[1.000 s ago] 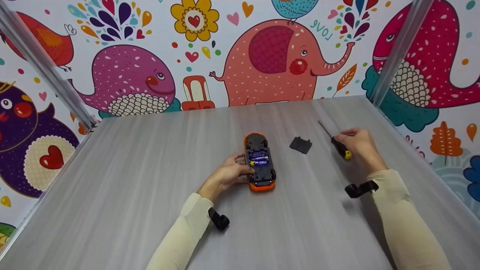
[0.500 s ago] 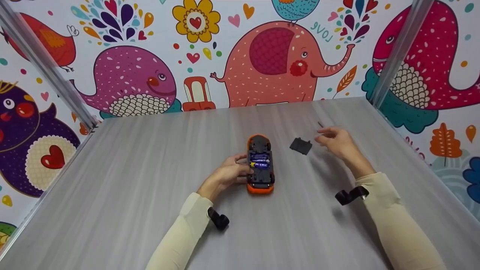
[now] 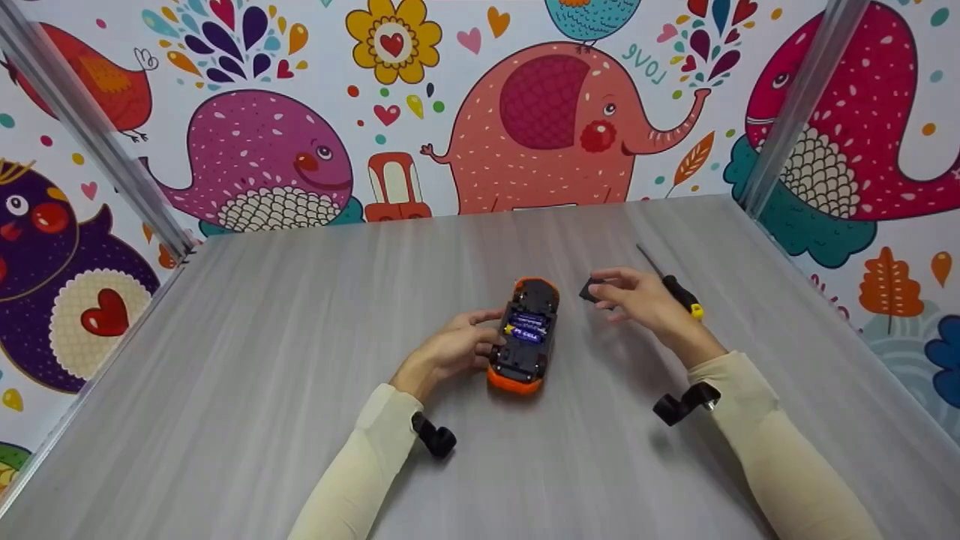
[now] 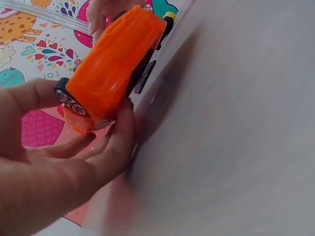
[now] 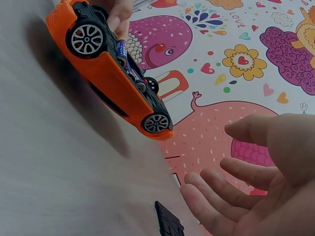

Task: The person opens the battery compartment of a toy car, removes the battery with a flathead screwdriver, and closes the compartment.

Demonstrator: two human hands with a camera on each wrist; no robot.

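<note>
An orange toy car (image 3: 524, 339) lies underside up at the middle of the table, its battery bay open with purple batteries (image 3: 525, 329) showing. My left hand (image 3: 487, 334) grips the car's left side between thumb and fingers; in the left wrist view the car (image 4: 115, 59) is tilted in that grip. My right hand (image 3: 611, 296) hovers with relaxed fingers (image 5: 216, 196), holding nothing, just over a small black cover (image 3: 588, 289) that lies on the table. In the right wrist view the cover (image 5: 169, 222) is below the fingers and apart from them.
A screwdriver (image 3: 679, 290) with a black and yellow handle lies on the table right of my right hand. The grey table (image 3: 300, 337) is walled by cartoon-printed panels on three sides, with metal posts (image 3: 795, 105) at the back corners.
My right hand left the screwdriver on the table and moved left to the black cover. The left hand turned the car so its far end points right.
</note>
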